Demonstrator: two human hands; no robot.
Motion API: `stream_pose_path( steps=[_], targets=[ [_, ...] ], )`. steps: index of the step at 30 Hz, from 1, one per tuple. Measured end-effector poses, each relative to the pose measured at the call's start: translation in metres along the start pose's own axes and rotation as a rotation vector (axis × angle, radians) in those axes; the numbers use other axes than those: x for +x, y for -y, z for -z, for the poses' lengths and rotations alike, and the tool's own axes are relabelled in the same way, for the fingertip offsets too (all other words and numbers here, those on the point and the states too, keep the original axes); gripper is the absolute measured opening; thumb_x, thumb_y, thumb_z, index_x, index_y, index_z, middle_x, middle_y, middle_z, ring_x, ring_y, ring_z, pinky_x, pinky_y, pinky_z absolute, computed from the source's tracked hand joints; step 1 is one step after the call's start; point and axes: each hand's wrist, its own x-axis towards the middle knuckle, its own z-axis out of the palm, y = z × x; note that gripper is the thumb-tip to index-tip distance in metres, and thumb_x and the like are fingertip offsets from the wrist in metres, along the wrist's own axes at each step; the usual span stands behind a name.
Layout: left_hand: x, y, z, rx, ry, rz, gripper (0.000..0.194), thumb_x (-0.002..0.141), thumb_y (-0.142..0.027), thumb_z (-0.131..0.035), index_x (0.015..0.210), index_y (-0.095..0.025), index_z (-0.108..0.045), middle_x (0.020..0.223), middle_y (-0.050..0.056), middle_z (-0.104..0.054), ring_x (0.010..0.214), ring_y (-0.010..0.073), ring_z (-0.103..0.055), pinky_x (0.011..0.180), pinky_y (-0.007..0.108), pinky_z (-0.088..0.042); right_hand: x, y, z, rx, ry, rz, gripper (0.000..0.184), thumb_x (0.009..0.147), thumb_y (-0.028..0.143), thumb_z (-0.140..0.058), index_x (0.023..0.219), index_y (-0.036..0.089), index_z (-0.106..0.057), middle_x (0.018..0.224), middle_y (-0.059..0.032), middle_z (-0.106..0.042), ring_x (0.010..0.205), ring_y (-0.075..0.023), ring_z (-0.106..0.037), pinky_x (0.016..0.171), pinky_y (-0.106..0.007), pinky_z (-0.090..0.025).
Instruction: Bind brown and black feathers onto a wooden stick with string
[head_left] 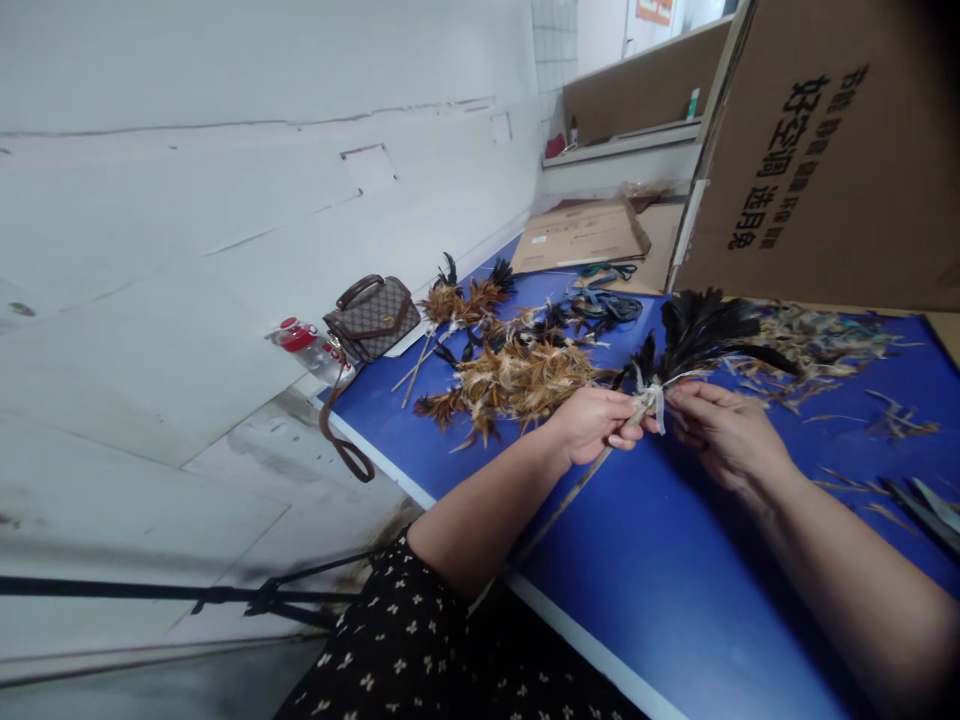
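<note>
My left hand [600, 422] is closed around a thin stick [574, 490] just below its feathered end. The stick slants down toward the table's front edge. At its top fans a bunch of black feathers [697, 335], bound on with a white strip [660, 405] whose loose end hangs down. Close against the binding, my right hand [724, 430] has its thumb and fingers pinched together; what lies between them is hidden. Left of my hands lies a heap of golden-brown feathers [517, 380]. Behind it are finished-looking brown and black feather bunches on sticks [469, 300].
The blue table [637, 580] carries loose feathers [817, 345] and scissors-like dark blades [926, 510] at right. Dark cords [611, 300] and flat cardboard [581, 235] lie behind. A handbag [375, 320] and a red-capped bottle [307, 345] stand left. A large cardboard panel [840, 160] rises at right.
</note>
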Motion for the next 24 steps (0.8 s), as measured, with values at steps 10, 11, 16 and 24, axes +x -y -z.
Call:
stream_pose_path(
  steps=[10,11,16,24],
  targets=[
    [0.0012,0.0047,-0.0022,-0.037,0.025,0.026,0.010,0.098,-0.007,-0.072,0.088,-0.006,-0.070,0.086,0.017,-0.074,0.058,0.0059,-0.043,0.051,0.019,-0.025,0.0008,-0.0026,0.0022,-0.023,0.053,-0.083,0.043,0.061,0.045,-0.104,0.068,0.021,-0.068,0.054,0.0025,-0.054,0.047,-0.0081,-0.036,0.045,-0.023,-0.025],
    [0.0006,0.0043,-0.0029,-0.033,0.017,0.025,0.010,0.098,-0.008,-0.073,0.088,-0.006,-0.070,0.087,0.017,-0.074,0.058,0.0057,-0.043,0.051,0.019,-0.025,0.0004,-0.0016,0.0023,-0.019,0.057,-0.083,0.042,0.061,0.043,-0.104,0.068,0.021,-0.069,0.055,0.0019,-0.056,0.048,-0.0079,-0.036,0.045,-0.024,-0.025],
    [-0.0009,0.0032,-0.0051,-0.009,-0.020,0.009,0.016,0.094,-0.014,-0.083,0.087,-0.008,-0.069,0.086,0.014,-0.073,0.057,0.0050,-0.043,0.049,0.019,-0.024,-0.0016,0.0009,0.0021,0.000,0.061,-0.060,0.041,0.062,0.043,-0.102,0.065,0.022,-0.066,0.053,0.0021,-0.051,0.048,-0.0084,-0.035,0.046,-0.026,-0.024],
    [-0.0003,0.0090,-0.0066,-0.024,-0.014,-0.036,0.020,0.091,-0.016,-0.087,0.083,-0.006,-0.072,0.085,0.011,-0.072,0.057,0.0046,-0.046,0.049,0.020,-0.025,-0.0031,0.0004,-0.0058,-0.042,0.046,0.003,0.049,0.070,0.050,-0.097,0.061,0.025,-0.055,0.053,0.0053,-0.041,0.048,-0.0090,-0.035,0.046,-0.027,-0.029]
  ],
)
